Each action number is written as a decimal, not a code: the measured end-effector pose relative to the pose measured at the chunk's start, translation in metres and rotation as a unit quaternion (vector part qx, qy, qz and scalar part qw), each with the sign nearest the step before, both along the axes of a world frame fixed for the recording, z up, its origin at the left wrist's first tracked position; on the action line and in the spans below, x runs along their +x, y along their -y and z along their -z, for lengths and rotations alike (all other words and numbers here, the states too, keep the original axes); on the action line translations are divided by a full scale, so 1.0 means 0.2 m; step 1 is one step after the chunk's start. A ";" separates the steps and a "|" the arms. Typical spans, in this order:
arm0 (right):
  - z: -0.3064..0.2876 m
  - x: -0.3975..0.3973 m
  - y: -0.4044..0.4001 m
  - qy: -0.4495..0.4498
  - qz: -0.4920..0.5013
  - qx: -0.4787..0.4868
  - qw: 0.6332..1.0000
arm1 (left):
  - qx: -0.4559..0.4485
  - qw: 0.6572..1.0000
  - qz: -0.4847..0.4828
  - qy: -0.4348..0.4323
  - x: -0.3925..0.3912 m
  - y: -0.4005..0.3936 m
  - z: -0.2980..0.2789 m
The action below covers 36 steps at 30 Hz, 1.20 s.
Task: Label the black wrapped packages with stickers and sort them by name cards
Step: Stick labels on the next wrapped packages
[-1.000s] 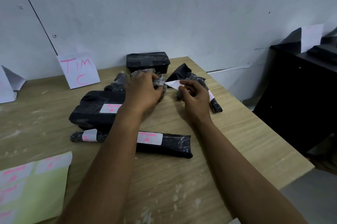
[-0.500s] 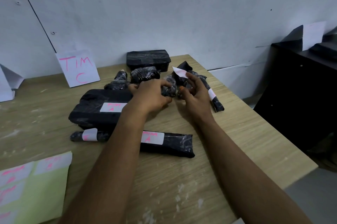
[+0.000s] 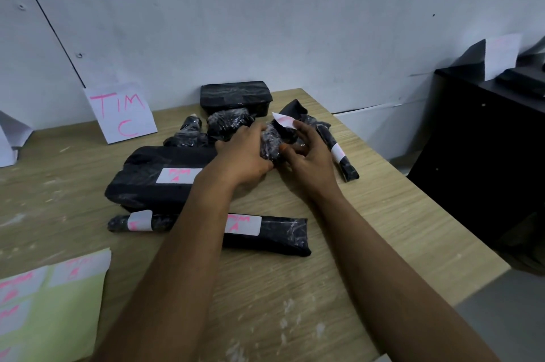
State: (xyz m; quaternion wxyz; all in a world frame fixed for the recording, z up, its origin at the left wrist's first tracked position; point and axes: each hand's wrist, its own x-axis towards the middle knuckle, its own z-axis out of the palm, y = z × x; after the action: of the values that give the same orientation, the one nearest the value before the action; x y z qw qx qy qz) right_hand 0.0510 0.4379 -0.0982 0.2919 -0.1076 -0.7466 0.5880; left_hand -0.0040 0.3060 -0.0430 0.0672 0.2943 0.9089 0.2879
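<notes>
We count about eight black packages point(image 3: 165, 182), four labelled. Left hand point(image 3: 244, 155) grips a small package point(image 3: 269, 143); right hand point(image 3: 309, 155) pinches one sticker point(image 3: 283, 120), centre frame.

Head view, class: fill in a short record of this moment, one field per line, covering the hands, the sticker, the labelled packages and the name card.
left hand: grips a small black wrapped package above the wooden table
right hand: at the same package, holding a white sticker with pink writing
sticker state: lifted, not yet pressed flat
labelled packages: large flat package; long package; thin roll; thin roll at right
unlabelled: black box by the wall
name card: TIM C card, propped against the wall
sticker sheet: green sheet, near left corner
</notes>
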 end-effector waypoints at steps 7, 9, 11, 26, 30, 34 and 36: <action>-0.02 0.02 -0.01 0.005 0.004 0.044 0.999 | -0.003 1.000 -0.006 -0.007 0.00 0.01 -0.01; -0.02 0.02 -0.01 0.005 0.013 0.071 0.997 | -0.001 1.000 -0.015 -0.014 -0.01 0.01 -0.01; -0.01 0.03 0.00 0.004 0.014 0.088 0.996 | -0.004 1.000 -0.015 -0.022 0.00 0.01 -0.01; -0.04 0.01 -0.02 -0.101 0.116 0.045 0.987 | -0.005 1.000 0.018 0.018 -0.01 0.02 -0.03; -0.05 0.02 -0.02 -0.121 0.111 0.013 0.986 | 0.012 0.999 0.018 0.033 -0.03 0.01 -0.02; -0.05 0.02 -0.01 -0.114 0.078 0.008 0.990 | 0.030 0.999 0.028 0.032 -0.04 0.01 0.00; -0.04 0.02 -0.01 -0.093 0.053 0.012 0.994 | 0.032 0.999 0.028 0.033 -0.05 0.02 0.01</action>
State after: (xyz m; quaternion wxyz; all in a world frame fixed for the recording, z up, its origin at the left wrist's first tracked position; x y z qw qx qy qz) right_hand 0.0544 0.4398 -0.0906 0.3918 -0.0885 -0.7163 0.5705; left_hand -0.0150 0.3012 -0.0442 0.0951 0.3117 0.8879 0.3247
